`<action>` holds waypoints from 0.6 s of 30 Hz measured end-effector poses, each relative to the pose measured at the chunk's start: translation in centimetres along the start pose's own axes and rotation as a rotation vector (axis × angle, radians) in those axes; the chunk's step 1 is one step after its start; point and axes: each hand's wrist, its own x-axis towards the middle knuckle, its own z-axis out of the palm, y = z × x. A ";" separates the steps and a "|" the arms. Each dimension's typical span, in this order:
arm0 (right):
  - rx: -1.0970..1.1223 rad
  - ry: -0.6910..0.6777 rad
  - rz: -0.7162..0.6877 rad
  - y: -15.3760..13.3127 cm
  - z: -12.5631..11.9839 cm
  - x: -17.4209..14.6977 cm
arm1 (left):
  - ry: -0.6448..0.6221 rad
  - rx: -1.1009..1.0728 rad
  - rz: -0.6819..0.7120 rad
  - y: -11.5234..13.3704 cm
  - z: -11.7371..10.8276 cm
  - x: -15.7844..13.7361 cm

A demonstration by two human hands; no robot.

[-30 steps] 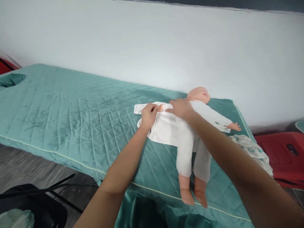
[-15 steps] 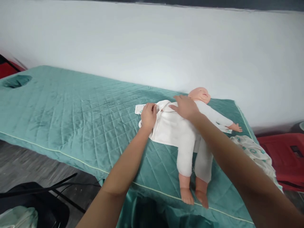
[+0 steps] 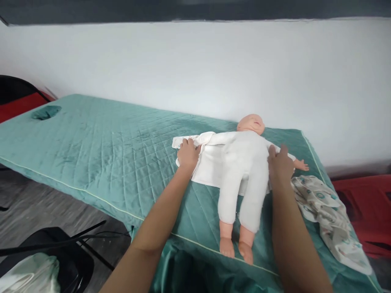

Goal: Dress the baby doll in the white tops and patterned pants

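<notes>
A baby doll (image 3: 244,162) with a white cloth body lies on its back, head toward the wall. Spread out beneath it is a white baby shirt (image 3: 209,162), with one sleeve around the doll's arm on the left. My left hand (image 3: 187,156) is closed on the edge of the shirt near that sleeve's cuff. My right hand (image 3: 280,166) is at the doll's other side, just below its outstretched arm, with fingers curled at the shirt's other edge. Its fingertips are partly hidden and slightly blurred.
A green quilted cover (image 3: 122,150) lies over the long bed against the white wall. Crumpled patterned baby clothing (image 3: 330,219) rests at the right. A black chair (image 3: 55,248) with cloth on it stands lower left, and a red object (image 3: 366,207) is beyond the bed's right end.
My right hand has moved from the doll's chest across to its right side in view. The left hand stays at the shirt edge. The view has shifted slightly.
</notes>
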 end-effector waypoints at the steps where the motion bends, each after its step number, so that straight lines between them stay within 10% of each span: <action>1: 0.023 -0.015 0.000 -0.1 0.0 0.0 | -0.011 -0.010 -0.006 0.0 0.0 -0.1; 12: 0.627 -0.188 -0.027 0.9 1.8 0.5 | 0.015 -0.401 0.121 2.4 -0.4 -1.0; 18: 0.840 -0.225 -0.031 1.1 2.3 0.6 | -0.136 -0.905 -0.277 4.4 -0.8 0.9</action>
